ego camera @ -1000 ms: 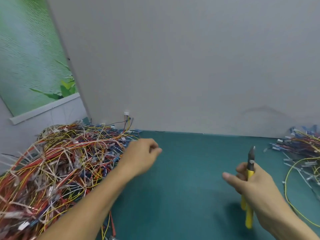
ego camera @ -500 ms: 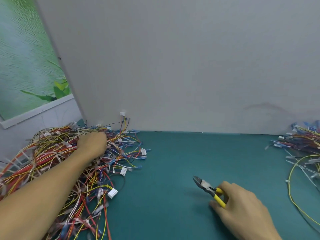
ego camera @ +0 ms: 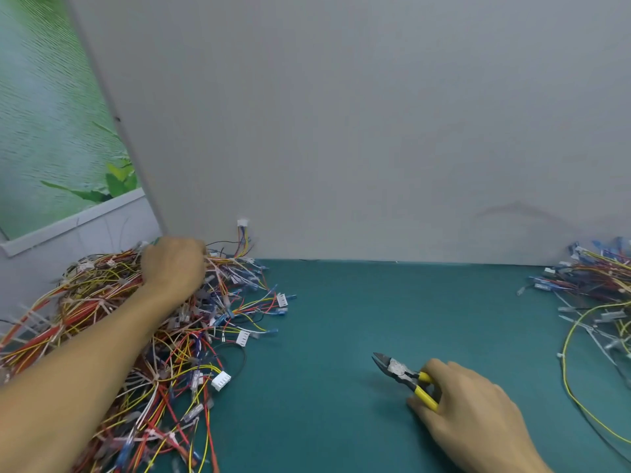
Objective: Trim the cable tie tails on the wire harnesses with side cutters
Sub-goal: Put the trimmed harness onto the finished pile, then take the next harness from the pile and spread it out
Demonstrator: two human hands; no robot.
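A big tangled pile of wire harnesses (ego camera: 112, 336), red, yellow and blue with white connectors and untrimmed cable ties, covers the left of the green mat (ego camera: 324, 336). My left hand (ego camera: 172, 268) reaches onto the far top of that pile. Its fingers curl down into the wires and their tips are hidden. My right hand (ego camera: 467, 407) grips the yellow handles of the side cutters (ego camera: 401, 372) low over the mat at front right. The cutter jaws point up-left and look almost closed, with nothing between them.
A second, smaller heap of harnesses (ego camera: 601, 295) lies at the right edge, with a long yellow wire looping toward me. A grey wall panel (ego camera: 341, 131) stands right behind the mat. A green landscape poster (ego camera: 51, 131) hangs at the far left.
My left hand swung from mid-mat onto the far top of the left pile. My right hand dropped the cutters from upright to low over the mat, jaws now pointing up-left.
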